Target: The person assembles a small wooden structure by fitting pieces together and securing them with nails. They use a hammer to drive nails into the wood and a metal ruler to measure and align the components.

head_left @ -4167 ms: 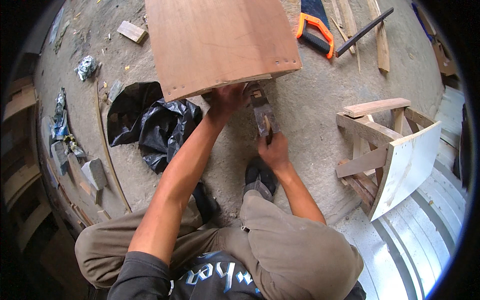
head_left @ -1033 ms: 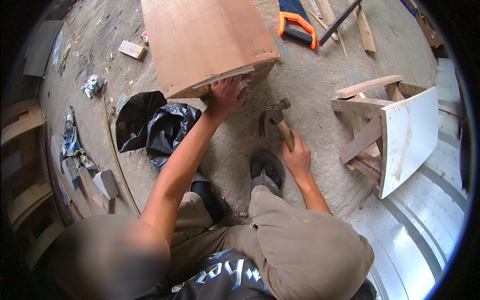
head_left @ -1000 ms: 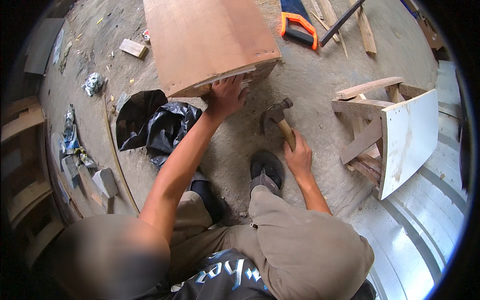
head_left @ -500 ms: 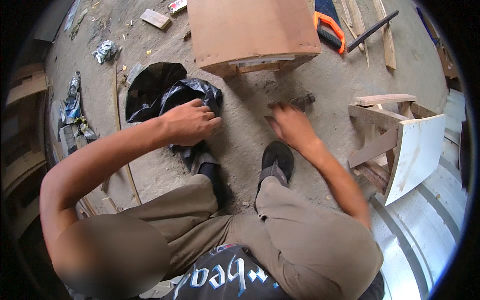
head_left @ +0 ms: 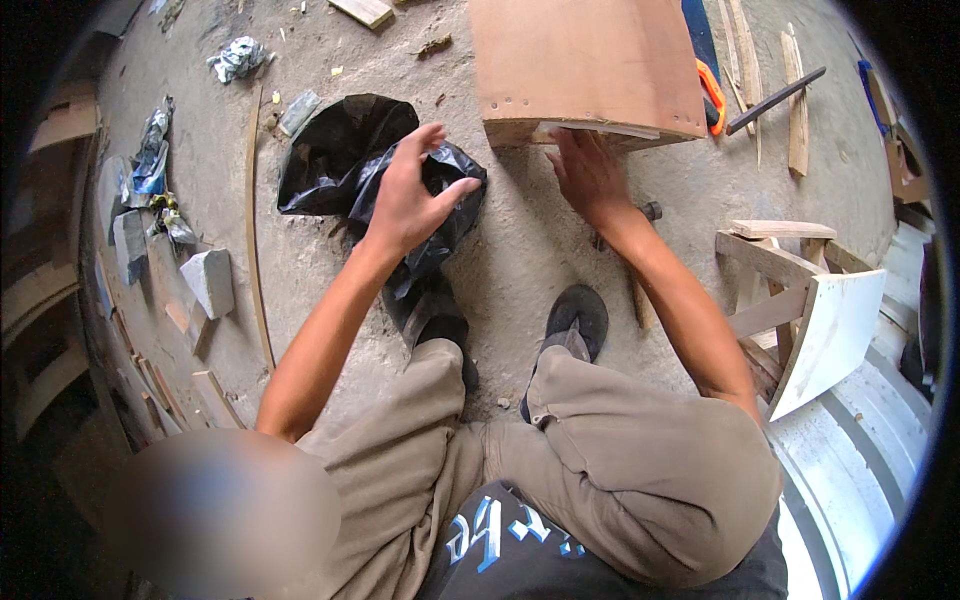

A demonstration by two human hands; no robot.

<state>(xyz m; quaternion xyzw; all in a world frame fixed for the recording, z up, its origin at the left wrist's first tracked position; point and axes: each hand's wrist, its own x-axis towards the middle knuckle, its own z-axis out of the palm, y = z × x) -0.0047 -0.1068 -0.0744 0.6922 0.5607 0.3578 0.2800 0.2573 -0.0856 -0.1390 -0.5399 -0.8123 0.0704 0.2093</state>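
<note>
Brown box (head_left: 590,70) ahead; right hand (head_left: 595,185) nearer, at its edge, can't tell if holding; left hand (head_left: 408,205) open by black bag (head_left: 340,155).

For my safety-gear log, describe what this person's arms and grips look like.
The left forearm and right forearm are bare, with no watch or band in view. The left grip and right grip are ungloved; the blur leaves rings uncertain. No sleeve can be made out on either arm. The dark shirt has white-and-blue lettering.
</note>
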